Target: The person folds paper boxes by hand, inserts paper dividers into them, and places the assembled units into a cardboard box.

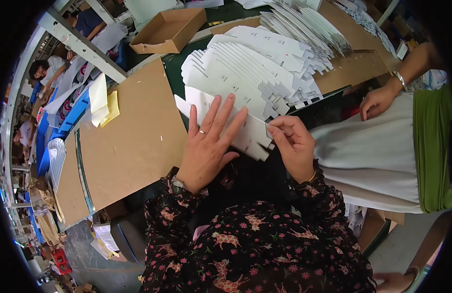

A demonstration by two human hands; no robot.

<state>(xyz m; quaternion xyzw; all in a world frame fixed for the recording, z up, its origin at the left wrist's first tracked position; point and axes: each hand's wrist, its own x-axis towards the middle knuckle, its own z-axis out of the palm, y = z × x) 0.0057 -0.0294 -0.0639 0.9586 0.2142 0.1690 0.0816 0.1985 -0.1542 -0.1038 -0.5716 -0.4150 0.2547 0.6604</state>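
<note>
My left hand [210, 138] lies with its fingers spread on a white die-cut cardboard sheet [252, 134] at the near edge of the table. With thumb and forefinger, my right hand [294, 144] pinches the notched right end of that same sheet. Just beyond it, a fanned stack of white die-cut sheets [231, 71] overlaps in rows, with stepped tabs along its right side. Faint print and small cut-outs show on several of them. The lower edge of the sheet I hold hangs over the table's front edge.
A brown cardboard panel [133, 141] covers the table on the left, with yellow paper [109, 107] on it. An open cardboard box [170, 30] stands at the back. More white sheets [309, 24] lean behind. Close on my right is another person's hand [378, 101], beside light cloth.
</note>
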